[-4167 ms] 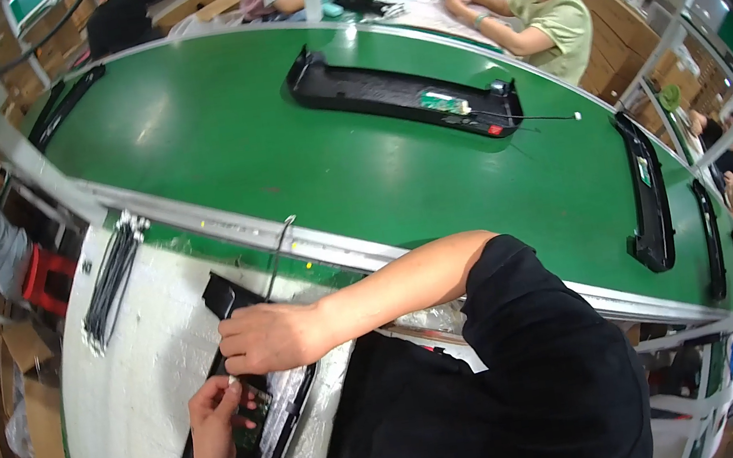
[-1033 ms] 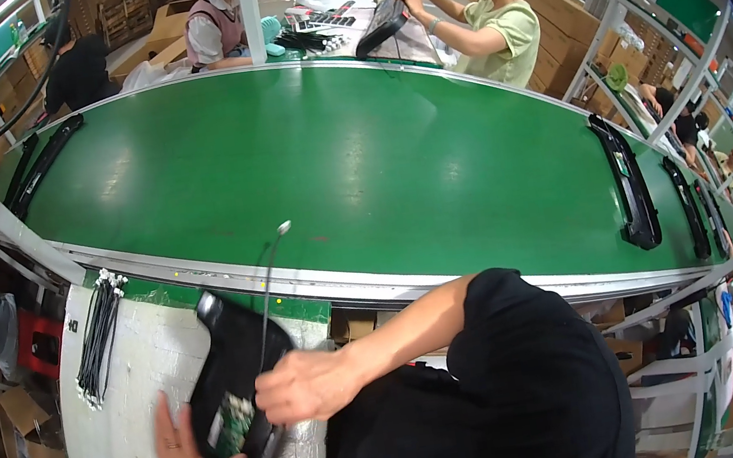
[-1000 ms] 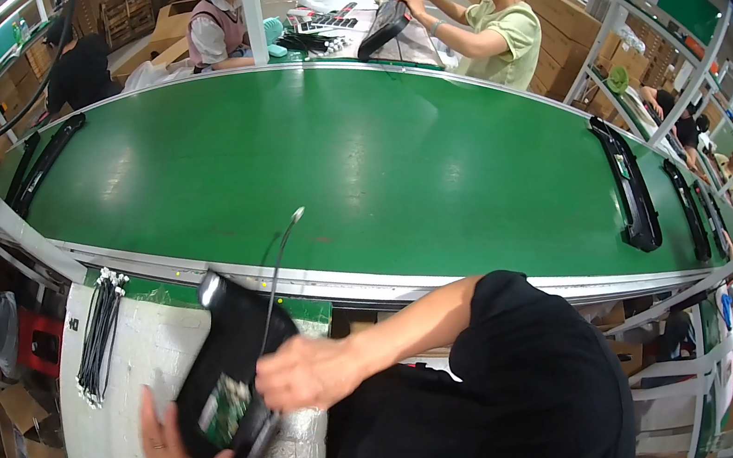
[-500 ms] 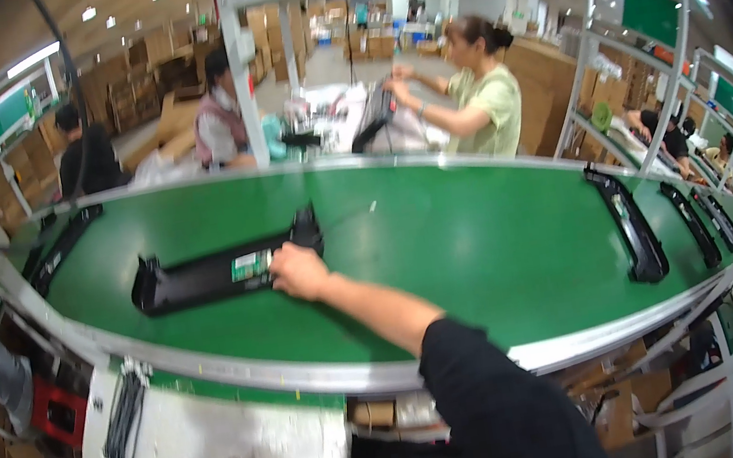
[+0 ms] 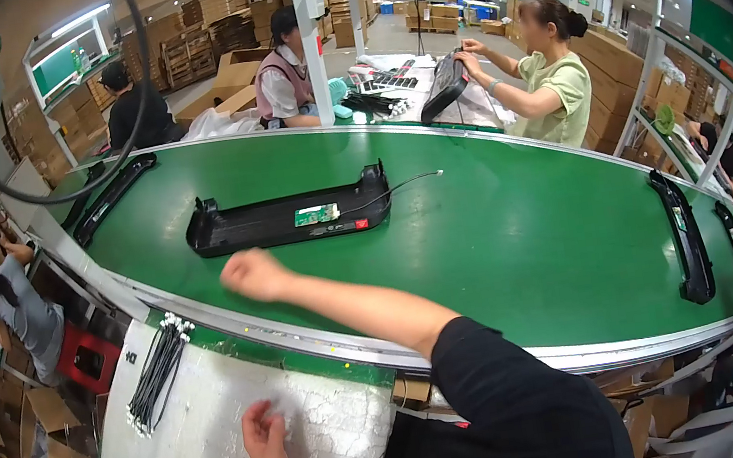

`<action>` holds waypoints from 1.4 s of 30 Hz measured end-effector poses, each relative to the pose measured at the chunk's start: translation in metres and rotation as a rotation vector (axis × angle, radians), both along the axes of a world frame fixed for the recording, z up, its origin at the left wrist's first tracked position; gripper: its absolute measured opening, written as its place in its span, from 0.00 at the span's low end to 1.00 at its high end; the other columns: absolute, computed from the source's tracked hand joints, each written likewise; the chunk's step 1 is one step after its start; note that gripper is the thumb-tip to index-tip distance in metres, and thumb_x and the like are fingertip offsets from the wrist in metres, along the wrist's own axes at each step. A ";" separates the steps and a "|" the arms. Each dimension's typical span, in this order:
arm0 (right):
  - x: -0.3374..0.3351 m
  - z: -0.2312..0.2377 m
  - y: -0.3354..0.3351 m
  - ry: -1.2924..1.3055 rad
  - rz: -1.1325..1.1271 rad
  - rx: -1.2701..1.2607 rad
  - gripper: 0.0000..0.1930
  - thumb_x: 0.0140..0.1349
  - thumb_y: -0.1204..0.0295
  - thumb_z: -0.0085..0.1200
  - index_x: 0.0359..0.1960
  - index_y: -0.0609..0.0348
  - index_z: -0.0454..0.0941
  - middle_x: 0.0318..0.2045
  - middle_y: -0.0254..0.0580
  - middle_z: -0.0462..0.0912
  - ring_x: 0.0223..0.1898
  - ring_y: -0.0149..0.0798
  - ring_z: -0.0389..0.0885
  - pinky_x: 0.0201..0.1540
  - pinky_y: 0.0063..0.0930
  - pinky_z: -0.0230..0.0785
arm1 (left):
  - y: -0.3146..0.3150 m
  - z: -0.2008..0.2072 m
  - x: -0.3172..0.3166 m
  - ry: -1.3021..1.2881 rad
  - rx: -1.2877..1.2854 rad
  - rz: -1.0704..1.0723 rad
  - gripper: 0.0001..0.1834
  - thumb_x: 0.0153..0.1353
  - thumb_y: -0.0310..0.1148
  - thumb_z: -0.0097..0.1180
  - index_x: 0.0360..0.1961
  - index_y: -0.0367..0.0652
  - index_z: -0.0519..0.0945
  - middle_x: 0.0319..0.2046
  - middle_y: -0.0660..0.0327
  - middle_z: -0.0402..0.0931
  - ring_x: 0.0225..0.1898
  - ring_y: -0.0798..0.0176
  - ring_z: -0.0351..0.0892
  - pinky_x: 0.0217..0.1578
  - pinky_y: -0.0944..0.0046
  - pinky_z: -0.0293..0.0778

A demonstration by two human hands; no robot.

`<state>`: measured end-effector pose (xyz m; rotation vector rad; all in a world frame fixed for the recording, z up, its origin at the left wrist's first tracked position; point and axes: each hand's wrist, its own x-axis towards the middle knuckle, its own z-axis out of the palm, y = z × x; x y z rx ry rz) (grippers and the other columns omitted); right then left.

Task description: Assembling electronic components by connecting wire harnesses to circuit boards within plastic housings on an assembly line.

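Observation:
A long black plastic housing (image 5: 240,229) lies on the green conveyor belt (image 5: 500,248), its raised ends upward. Inside it sits a small green circuit board (image 5: 317,214), from which a thin dark cable (image 5: 397,189) runs over the housing's end onto the belt. My right hand (image 5: 253,276) is above the belt's near side, just short of the housing and apart from it. Its fingers are curled; whatever they may hold is hidden. My left hand (image 5: 268,440) hovers over the white work surface (image 5: 331,412), thumb and fingers slightly apart, with nothing seen in it.
A bundle of black cables with white connectors (image 5: 162,370) lies on the work surface's left. More black housings (image 5: 687,240) rest at the belt's right end, others (image 5: 114,199) at its left. Across the belt, a person in light green (image 5: 552,81) handles a black housing (image 5: 445,87).
My right hand has let go of the housing and drawn back toward me, leftward. The board and cable now show fully. My left hand has come further into view, and the view has shifted.

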<state>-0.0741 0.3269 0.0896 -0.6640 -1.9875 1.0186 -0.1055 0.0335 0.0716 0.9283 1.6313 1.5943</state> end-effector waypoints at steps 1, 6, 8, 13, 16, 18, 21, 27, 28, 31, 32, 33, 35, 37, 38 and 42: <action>-0.023 -0.001 -0.030 0.014 0.130 0.156 0.06 0.51 0.73 0.51 0.27 0.59 0.79 0.25 0.44 0.81 0.28 0.39 0.80 0.32 0.31 0.73 | 0.006 0.009 0.000 -0.158 -0.029 0.082 0.18 0.55 0.28 0.52 0.49 0.42 0.70 0.44 0.63 0.73 0.38 0.72 0.69 0.40 0.73 0.66; -0.128 -0.018 -0.134 -0.175 0.540 0.751 0.14 0.48 0.69 0.55 0.38 0.56 0.79 0.38 0.42 0.76 0.46 0.43 0.71 0.47 0.37 0.65 | -0.015 -0.024 -0.074 -0.770 0.197 0.223 0.19 0.60 0.32 0.50 0.53 0.43 0.67 0.45 0.59 0.73 0.37 0.71 0.73 0.36 0.73 0.71; -0.148 -0.034 -0.154 -0.218 0.516 0.846 0.12 0.47 0.68 0.54 0.34 0.57 0.78 0.35 0.40 0.75 0.43 0.42 0.72 0.44 0.35 0.65 | -0.035 -0.029 -0.098 -0.765 0.318 0.278 0.20 0.61 0.32 0.49 0.54 0.41 0.66 0.45 0.57 0.73 0.38 0.69 0.75 0.37 0.72 0.74; -0.155 -0.050 -0.175 -0.054 0.315 0.896 0.07 0.46 0.71 0.51 0.28 0.57 0.74 0.29 0.37 0.71 0.36 0.39 0.70 0.40 0.31 0.65 | -0.071 -0.030 -0.141 -0.743 0.390 0.404 0.18 0.63 0.33 0.47 0.53 0.39 0.67 0.44 0.55 0.74 0.38 0.67 0.76 0.39 0.70 0.75; -0.140 -0.033 -0.183 0.130 0.150 0.894 0.03 0.46 0.73 0.49 0.23 0.55 0.72 0.26 0.38 0.70 0.34 0.40 0.71 0.37 0.31 0.64 | -0.072 -0.034 -0.153 -0.778 0.434 0.423 0.17 0.64 0.36 0.46 0.51 0.41 0.68 0.41 0.57 0.75 0.36 0.68 0.75 0.37 0.71 0.74; -0.131 -0.036 -0.181 0.193 0.163 0.914 0.03 0.47 0.72 0.49 0.24 0.55 0.70 0.26 0.37 0.70 0.33 0.39 0.71 0.37 0.32 0.64 | -0.059 -0.015 -0.137 -0.795 0.405 0.466 0.17 0.64 0.39 0.46 0.50 0.42 0.69 0.37 0.59 0.75 0.35 0.69 0.74 0.35 0.72 0.73; -0.113 -0.041 -0.200 0.094 0.279 1.037 0.03 0.48 0.70 0.47 0.25 0.54 0.70 0.25 0.34 0.70 0.33 0.37 0.72 0.38 0.32 0.63 | -0.060 -0.019 -0.146 -0.776 0.437 0.487 0.17 0.64 0.45 0.46 0.46 0.45 0.70 0.30 0.62 0.75 0.30 0.71 0.72 0.30 0.75 0.70; -0.089 -0.036 -0.219 0.114 0.299 0.954 0.04 0.47 0.71 0.50 0.24 0.52 0.68 0.24 0.33 0.68 0.32 0.37 0.69 0.38 0.31 0.61 | -0.066 -0.022 -0.148 -0.514 0.342 0.486 0.15 0.65 0.45 0.46 0.40 0.44 0.72 0.19 0.73 0.64 0.21 0.81 0.61 0.23 0.80 0.62; -0.086 -0.034 -0.217 0.081 0.279 0.888 0.05 0.48 0.69 0.52 0.24 0.52 0.69 0.24 0.33 0.69 0.32 0.37 0.69 0.38 0.31 0.61 | -0.066 -0.022 -0.149 -0.513 0.356 0.480 0.15 0.65 0.45 0.46 0.40 0.44 0.72 0.19 0.73 0.64 0.21 0.81 0.61 0.23 0.80 0.62; -0.080 -0.041 -0.196 0.020 0.218 0.770 0.08 0.50 0.65 0.55 0.24 0.53 0.71 0.24 0.35 0.71 0.33 0.38 0.70 0.40 0.33 0.60 | -0.059 -0.031 -0.148 -0.293 0.243 0.573 0.14 0.65 0.43 0.46 0.36 0.44 0.75 0.19 0.75 0.61 0.20 0.82 0.57 0.21 0.81 0.58; -0.079 -0.044 -0.187 -0.002 0.187 0.701 0.09 0.51 0.63 0.56 0.25 0.53 0.71 0.25 0.36 0.72 0.35 0.40 0.70 0.41 0.34 0.59 | -0.062 -0.039 -0.154 -0.298 0.258 0.557 0.14 0.65 0.43 0.46 0.36 0.44 0.75 0.19 0.75 0.61 0.20 0.82 0.57 0.21 0.81 0.58; -0.078 -0.046 -0.181 -0.057 0.179 0.659 0.10 0.51 0.62 0.55 0.26 0.54 0.73 0.26 0.37 0.73 0.36 0.41 0.70 0.42 0.35 0.59 | -0.071 -0.054 -0.171 -0.271 0.249 0.489 0.15 0.65 0.43 0.46 0.42 0.42 0.74 0.25 0.71 0.67 0.25 0.79 0.64 0.27 0.78 0.63; -0.079 -0.048 -0.172 -0.070 0.125 0.640 0.10 0.51 0.62 0.56 0.26 0.55 0.73 0.26 0.37 0.73 0.36 0.41 0.70 0.42 0.36 0.59 | -0.081 -0.076 -0.194 -0.249 0.243 0.402 0.18 0.65 0.43 0.45 0.48 0.41 0.72 0.31 0.67 0.74 0.31 0.75 0.71 0.34 0.75 0.68; -0.086 -0.045 -0.181 -0.061 0.120 0.577 0.09 0.52 0.63 0.55 0.26 0.55 0.73 0.26 0.35 0.72 0.37 0.39 0.70 0.42 0.34 0.60 | -0.100 -0.074 -0.211 -0.171 0.226 0.528 0.21 0.65 0.42 0.46 0.53 0.40 0.70 0.35 0.65 0.73 0.32 0.74 0.71 0.34 0.75 0.68; -0.083 -0.050 -0.176 -0.068 0.098 0.580 0.09 0.52 0.63 0.55 0.26 0.55 0.73 0.26 0.35 0.72 0.37 0.39 0.70 0.42 0.34 0.60 | -0.089 -0.062 -0.199 -0.174 0.228 0.505 0.21 0.65 0.42 0.46 0.53 0.40 0.70 0.35 0.65 0.73 0.32 0.74 0.71 0.34 0.75 0.68; -0.083 -0.072 -0.176 -0.083 0.150 0.669 0.07 0.53 0.67 0.53 0.26 0.57 0.73 0.25 0.37 0.72 0.34 0.40 0.71 0.38 0.34 0.64 | -0.079 -0.022 -0.160 -0.198 0.218 0.711 0.09 0.60 0.28 0.48 0.39 0.35 0.73 0.28 0.63 0.68 0.28 0.68 0.65 0.30 0.71 0.64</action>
